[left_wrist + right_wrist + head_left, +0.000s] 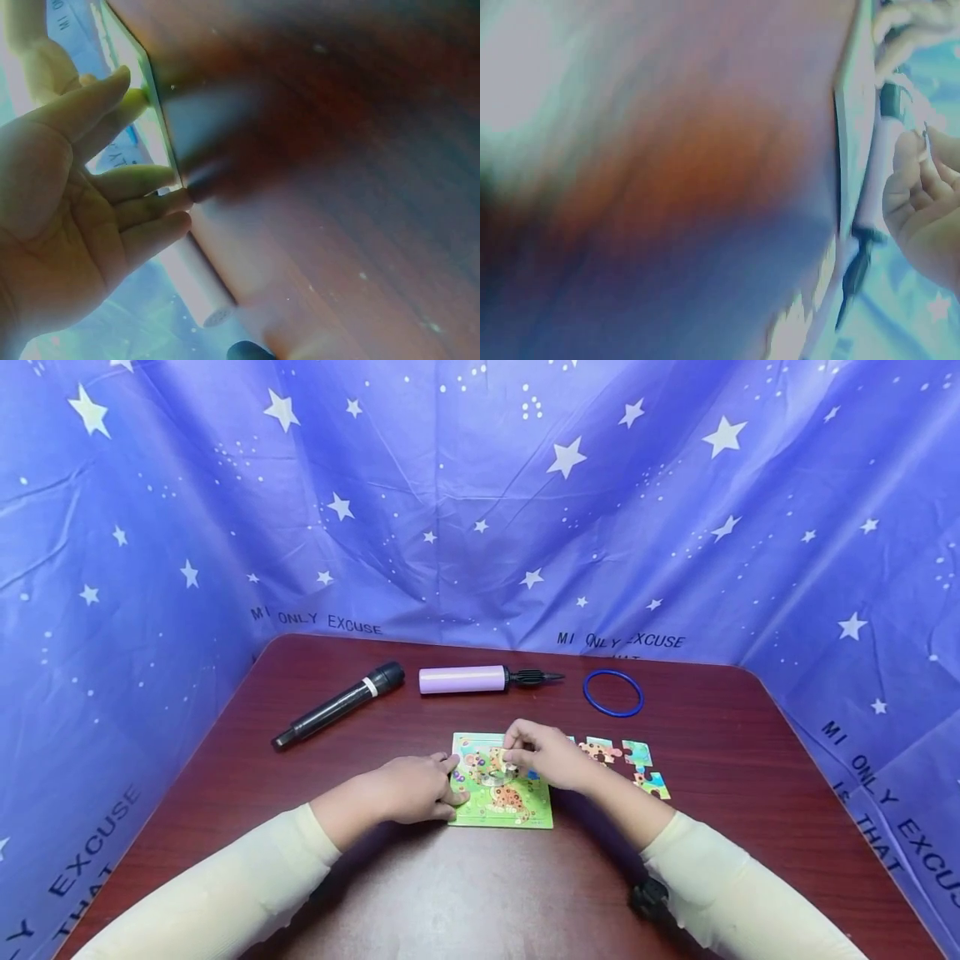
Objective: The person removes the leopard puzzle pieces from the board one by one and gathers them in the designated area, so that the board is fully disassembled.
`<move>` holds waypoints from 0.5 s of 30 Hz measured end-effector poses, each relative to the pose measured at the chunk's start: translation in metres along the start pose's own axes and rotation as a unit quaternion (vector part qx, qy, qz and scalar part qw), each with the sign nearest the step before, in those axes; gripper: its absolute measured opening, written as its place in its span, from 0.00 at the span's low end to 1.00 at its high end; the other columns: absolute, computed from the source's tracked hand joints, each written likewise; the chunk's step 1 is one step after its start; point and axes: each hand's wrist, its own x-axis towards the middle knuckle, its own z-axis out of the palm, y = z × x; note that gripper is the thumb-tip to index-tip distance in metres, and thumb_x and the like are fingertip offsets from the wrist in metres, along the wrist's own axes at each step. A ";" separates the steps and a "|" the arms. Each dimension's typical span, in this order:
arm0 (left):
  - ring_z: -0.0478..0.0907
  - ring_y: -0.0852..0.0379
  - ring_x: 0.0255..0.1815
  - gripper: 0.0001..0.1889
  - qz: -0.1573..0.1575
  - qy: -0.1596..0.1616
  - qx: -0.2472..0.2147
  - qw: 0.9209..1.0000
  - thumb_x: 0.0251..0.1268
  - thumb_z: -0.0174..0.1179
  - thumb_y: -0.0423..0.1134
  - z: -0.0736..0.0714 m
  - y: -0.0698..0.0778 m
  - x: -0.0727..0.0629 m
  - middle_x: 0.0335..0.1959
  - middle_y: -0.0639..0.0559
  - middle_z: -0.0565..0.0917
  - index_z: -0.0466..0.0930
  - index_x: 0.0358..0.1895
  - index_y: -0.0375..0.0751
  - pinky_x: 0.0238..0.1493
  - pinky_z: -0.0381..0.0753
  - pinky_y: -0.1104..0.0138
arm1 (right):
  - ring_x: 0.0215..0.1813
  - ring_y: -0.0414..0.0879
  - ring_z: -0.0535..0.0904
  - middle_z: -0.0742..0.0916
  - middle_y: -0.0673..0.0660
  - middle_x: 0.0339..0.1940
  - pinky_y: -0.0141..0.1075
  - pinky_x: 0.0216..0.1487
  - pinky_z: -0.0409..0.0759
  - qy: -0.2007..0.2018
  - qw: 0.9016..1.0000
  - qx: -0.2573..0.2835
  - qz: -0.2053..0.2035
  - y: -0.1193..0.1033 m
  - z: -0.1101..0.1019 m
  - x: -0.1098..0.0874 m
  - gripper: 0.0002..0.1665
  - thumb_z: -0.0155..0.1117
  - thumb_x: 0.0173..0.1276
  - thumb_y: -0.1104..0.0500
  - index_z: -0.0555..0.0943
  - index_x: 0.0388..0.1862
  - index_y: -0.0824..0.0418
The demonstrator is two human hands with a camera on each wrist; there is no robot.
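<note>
A jigsaw puzzle board with a green border and a cartoon spotted animal lies flat on the table. My left hand rests at its left edge, fingers extended, fingertips touching the board in the left wrist view. Above the board's upper right part, my right hand pinches a small puzzle piece between thumb and finger; it shows nearly edge-on in the right wrist view. The right hand covers the board's upper right corner. To the right lie several loose puzzle pieces, some overlapped by the right hand and forearm.
Behind the board lies a lilac hand pump with a black nozzle. A black microphone lies at the back left, a blue ring at the back right. Starry blue curtains surround the dark red table.
</note>
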 end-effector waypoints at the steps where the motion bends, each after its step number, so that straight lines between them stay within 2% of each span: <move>1: 0.63 0.39 0.74 0.18 0.001 0.002 0.001 1.000 0.69 0.56 0.57 -0.001 0.000 0.000 0.74 0.36 0.64 0.80 0.59 0.67 0.69 0.70 0.50 | 0.31 0.52 0.83 0.83 0.56 0.30 0.37 0.29 0.79 -0.001 1.000 0.002 0.006 0.002 -0.007 -0.003 0.03 0.61 0.72 0.58 0.76 0.39 0.53; 8: 0.63 0.40 0.74 0.20 -0.014 -0.012 0.009 1.000 0.68 0.56 0.60 -0.007 0.005 -0.001 0.74 0.37 0.64 0.80 0.60 0.66 0.70 0.67 0.49 | 0.30 0.53 0.80 0.82 0.58 0.30 0.38 0.24 0.76 -0.015 0.998 0.019 0.065 0.019 -0.045 -0.025 0.06 0.60 0.73 0.57 0.76 0.41 0.58; 15: 0.63 0.42 0.74 0.19 -0.028 -0.017 0.007 0.999 0.69 0.55 0.59 -0.008 0.010 -0.001 0.73 0.38 0.65 0.81 0.59 0.64 0.72 0.64 0.51 | 0.29 0.53 0.79 0.80 0.59 0.30 0.42 0.25 0.78 -0.050 0.994 0.025 0.090 0.043 -0.062 -0.046 0.08 0.58 0.73 0.59 0.76 0.41 0.64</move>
